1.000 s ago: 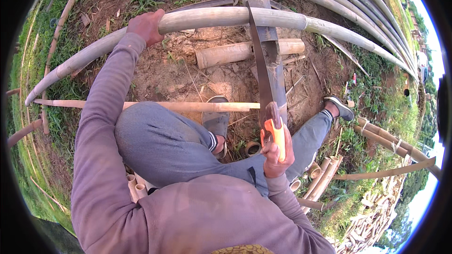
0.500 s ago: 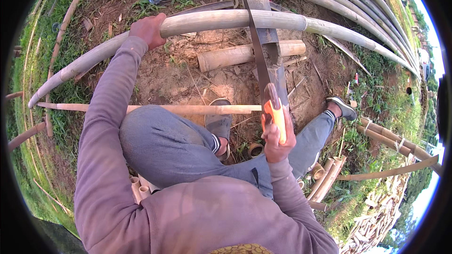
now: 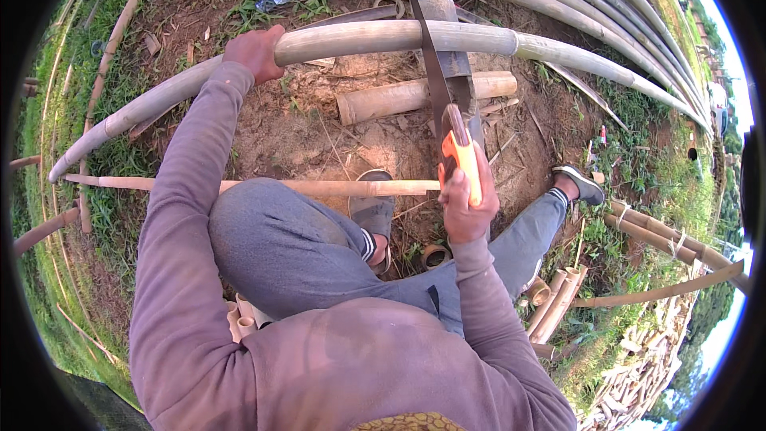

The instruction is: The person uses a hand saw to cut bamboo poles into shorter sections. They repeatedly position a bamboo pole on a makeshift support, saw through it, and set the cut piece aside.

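The right hand is clenched around the orange handle of a hand saw, fingers wrapped fully about it. The saw blade runs away from the hand to the far side and lies across a thick bamboo pole, which arcs from left to right over bare soil. The left hand grips that same pole to the left of the blade, fingers curled over its top, arm stretched out. Just beyond the blade, on the near side of the pole, a short bamboo section lies on the ground. A thin bamboo stick lies across the person's knees, near the right hand. More long bamboo poles lie at the far right.
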Tool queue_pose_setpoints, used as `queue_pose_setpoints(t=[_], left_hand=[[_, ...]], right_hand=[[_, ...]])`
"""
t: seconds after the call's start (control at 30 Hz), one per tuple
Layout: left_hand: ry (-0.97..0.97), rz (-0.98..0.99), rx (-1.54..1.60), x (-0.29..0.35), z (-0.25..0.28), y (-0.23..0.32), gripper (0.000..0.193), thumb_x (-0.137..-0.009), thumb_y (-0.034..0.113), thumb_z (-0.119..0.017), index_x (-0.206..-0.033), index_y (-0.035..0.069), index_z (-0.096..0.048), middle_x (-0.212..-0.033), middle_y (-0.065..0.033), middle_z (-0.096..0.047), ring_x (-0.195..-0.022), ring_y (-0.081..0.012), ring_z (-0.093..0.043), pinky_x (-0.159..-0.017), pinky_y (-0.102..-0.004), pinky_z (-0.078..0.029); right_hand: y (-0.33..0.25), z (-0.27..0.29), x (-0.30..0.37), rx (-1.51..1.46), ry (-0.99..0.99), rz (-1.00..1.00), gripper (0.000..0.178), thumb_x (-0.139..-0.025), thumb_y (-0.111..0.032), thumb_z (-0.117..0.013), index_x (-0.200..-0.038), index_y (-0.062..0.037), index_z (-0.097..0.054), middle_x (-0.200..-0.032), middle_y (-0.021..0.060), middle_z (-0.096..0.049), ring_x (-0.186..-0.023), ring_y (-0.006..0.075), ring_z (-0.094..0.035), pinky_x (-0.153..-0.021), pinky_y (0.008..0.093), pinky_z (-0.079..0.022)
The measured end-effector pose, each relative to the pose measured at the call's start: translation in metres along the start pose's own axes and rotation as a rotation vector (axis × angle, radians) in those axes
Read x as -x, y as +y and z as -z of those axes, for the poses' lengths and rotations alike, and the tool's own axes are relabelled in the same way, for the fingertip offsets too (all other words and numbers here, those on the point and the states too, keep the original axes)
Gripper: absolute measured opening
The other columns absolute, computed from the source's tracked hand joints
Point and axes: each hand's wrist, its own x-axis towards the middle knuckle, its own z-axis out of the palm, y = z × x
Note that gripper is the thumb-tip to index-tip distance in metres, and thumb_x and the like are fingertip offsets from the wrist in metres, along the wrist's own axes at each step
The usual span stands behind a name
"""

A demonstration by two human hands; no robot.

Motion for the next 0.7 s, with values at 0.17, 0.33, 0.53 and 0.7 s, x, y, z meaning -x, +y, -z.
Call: queue_pose_setpoints(t=[0.17,0.33,0.53,0.7], left_hand=[[-0.021,-0.002,0.002,0.004,-0.007,-0.002,0.055,-0.077,0.035,-0.086,-0.122,0.018,-0.060,-0.110,-0.0095,-0.075,-0.108,-0.0353,-0.072,-0.093,-0.0504,-0.057],[0.046,-0.027,0.014,-0.004,-0.009,0.011,0.052,-0.077,0.034,-0.086,-0.119,0.018,-0.060,-0.109,-0.0108,-0.076,-0.108,-0.0359,-0.072,-0.091,-0.0504,-0.058],[0.024,-0.015,0.025,0.001,-0.010,-0.007,0.052,-0.076,0.034,-0.086,-0.119,0.018,-0.060,-0.110,-0.0102,-0.076,-0.107,-0.0361,-0.073,-0.092,-0.0503,-0.058],[0.014,-0.019,0.030,0.001,-0.009,0.000,0.054,-0.076,0.034,-0.086,-0.121,0.018,-0.059,-0.112,-0.0103,-0.076,-0.108,-0.0367,-0.073,-0.092,-0.0511,-0.058]], right_hand=[[-0.005,0.039,0.072,-0.019,-0.023,0.053,0.059,-0.109,-0.031,-0.060,-0.149,0.0115,-0.050,-0.123,0.0177,-0.074,-0.056,0.0051,-0.053,-0.053,0.0230,-0.048],[0.034,-0.049,-0.112,0.031,0.042,0.113,0.044,-0.108,-0.011,-0.062,-0.149,0.0003,-0.056,-0.087,0.0024,-0.066,-0.057,0.0044,-0.055,-0.050,0.0218,-0.047],[-0.003,-0.003,-0.004,-0.080,-0.004,-0.040,0.049,-0.108,-0.018,-0.061,-0.150,0.0050,-0.053,-0.103,0.0100,-0.071,-0.059,0.0053,-0.056,-0.053,0.0226,-0.050],[-0.003,0.042,0.072,-0.036,0.001,0.073,0.060,-0.108,-0.033,-0.062,-0.147,0.0117,-0.052,-0.128,0.0200,-0.072,-0.064,0.0074,-0.060,-0.063,0.0247,-0.055]])
